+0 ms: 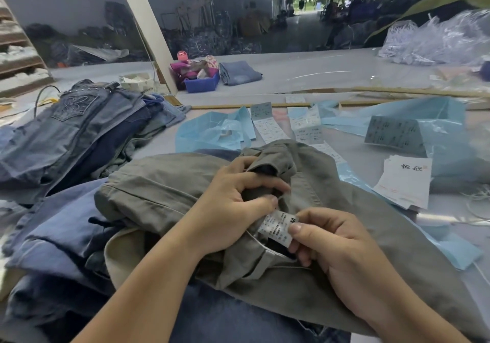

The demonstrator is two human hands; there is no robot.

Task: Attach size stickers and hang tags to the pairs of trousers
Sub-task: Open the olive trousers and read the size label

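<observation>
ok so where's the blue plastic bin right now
In the head view the blue bin sits far back on the table, left of centre, at the foot of the slanted white post, with folded jeans just to its right.

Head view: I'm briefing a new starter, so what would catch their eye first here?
At centre, the right hand pinches a white care label, marked M, on olive-grey trousers, while the left hand bunches the waistband. Folded jeans are stacked at left; sticker sheets lie beyond on blue plastic bags.
</observation>
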